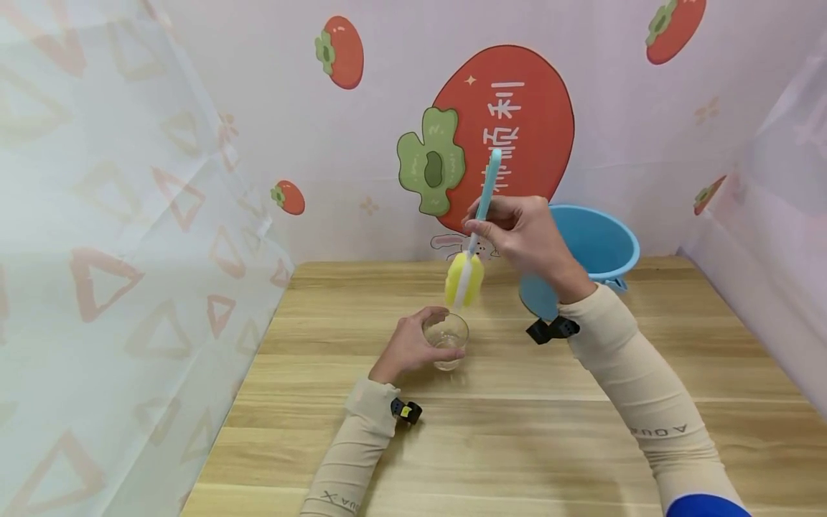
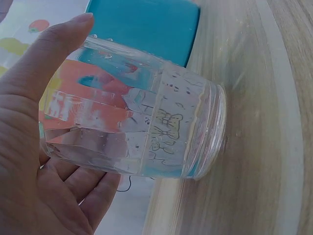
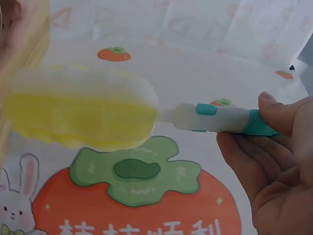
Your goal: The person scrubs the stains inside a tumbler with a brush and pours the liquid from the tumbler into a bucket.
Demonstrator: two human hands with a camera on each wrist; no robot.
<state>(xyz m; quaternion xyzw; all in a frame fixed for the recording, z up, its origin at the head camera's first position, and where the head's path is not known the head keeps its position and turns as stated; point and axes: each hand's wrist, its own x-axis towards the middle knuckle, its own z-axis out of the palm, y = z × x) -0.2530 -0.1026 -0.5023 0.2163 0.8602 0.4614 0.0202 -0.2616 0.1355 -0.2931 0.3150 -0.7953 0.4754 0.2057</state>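
Observation:
My left hand [image 1: 410,348] grips a clear glass cup [image 1: 449,334] upright on the wooden table, thumb on one side and fingers round the other. In the left wrist view the glass [image 2: 132,112] carries a small printed drawing and water drops. Above it, my right hand [image 1: 523,233] pinches the teal and white handle of a sponge cup brush [image 1: 464,281]. The brush points downward, its yellow and white sponge head just over the glass rim. The right wrist view shows the sponge head [image 3: 88,117] free of the glass, with my thumb and fingers on the handle.
A blue bucket [image 1: 597,240] stands at the back right of the wooden table [image 1: 517,445], partly hidden behind my right hand and wrist. Behind the table hangs a sheet printed with persimmons [image 1: 517,129]; another pale patterned sheet [image 1: 129,251] hangs on the left.

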